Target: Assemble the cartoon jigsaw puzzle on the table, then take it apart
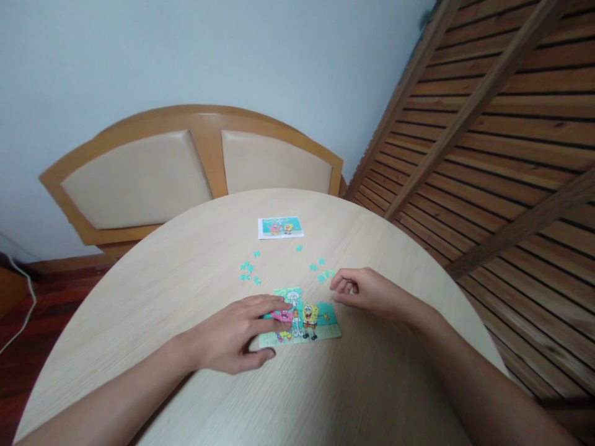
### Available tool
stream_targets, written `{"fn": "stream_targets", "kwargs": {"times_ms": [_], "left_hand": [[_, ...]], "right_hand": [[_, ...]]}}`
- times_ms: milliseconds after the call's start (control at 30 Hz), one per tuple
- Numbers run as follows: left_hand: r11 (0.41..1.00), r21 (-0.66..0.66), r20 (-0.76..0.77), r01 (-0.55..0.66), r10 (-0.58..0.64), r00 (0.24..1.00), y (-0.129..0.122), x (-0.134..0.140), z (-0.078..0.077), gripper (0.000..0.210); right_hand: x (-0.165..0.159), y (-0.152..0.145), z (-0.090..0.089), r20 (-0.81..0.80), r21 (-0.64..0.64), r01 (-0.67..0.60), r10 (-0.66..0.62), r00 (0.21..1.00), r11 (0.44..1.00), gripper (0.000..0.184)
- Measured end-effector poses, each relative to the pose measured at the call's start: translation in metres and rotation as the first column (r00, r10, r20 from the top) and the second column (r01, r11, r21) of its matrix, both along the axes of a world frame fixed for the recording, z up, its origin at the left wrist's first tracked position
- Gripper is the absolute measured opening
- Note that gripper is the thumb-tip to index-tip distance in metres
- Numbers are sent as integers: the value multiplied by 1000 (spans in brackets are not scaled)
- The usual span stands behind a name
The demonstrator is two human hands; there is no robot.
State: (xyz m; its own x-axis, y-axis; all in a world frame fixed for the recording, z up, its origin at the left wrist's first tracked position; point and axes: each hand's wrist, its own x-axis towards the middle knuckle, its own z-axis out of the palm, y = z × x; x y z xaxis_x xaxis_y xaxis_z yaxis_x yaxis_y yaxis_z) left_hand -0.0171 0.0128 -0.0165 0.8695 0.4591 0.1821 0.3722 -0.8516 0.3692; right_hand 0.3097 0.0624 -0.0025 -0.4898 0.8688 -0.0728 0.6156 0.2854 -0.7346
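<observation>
A partly joined jigsaw puzzle (312, 319) lies flat on the table, showing a yellow, a pink and a pale blue cartoon figure. My left hand (237, 331) rests on its left part, fingers stretched out and apart, covering some of the pink figure. Just beyond the puzzle's upper right corner is my right hand (360, 288), its fingers curled in toward the thumb; whether a piece is between them cannot be seen. Close to those fingertips lie several loose turquoise puzzle pieces (321, 277). Another loose group of puzzle pieces (246, 268) is scattered above my left hand.
A picture card (281, 227) with the same figures lies farther back on the round wooden table (209, 241). One piece (299, 248) sits below it. A padded bench back (139, 176) stands behind the table, and a slatted wooden screen (502, 155) rises at the right.
</observation>
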Motion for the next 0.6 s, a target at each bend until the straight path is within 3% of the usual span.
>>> {"fn": "stream_targets", "kwargs": {"times_ms": [300,467,600], "left_hand": [[1000,-3,3,3,-3,1000,0,1,0,54],[1000,-14,28,10,-9,1000,1,1,1,55],[1000,-17,26,3,-3,1000,0,0,0,56]], "right_hand": [[-4,8,-6,5,214,-208,212,977,954,16],[5,8,-2,51,158,-176,170,984,972,23],[5,8,-1,138,183,-131,106,985,974,17]]}}
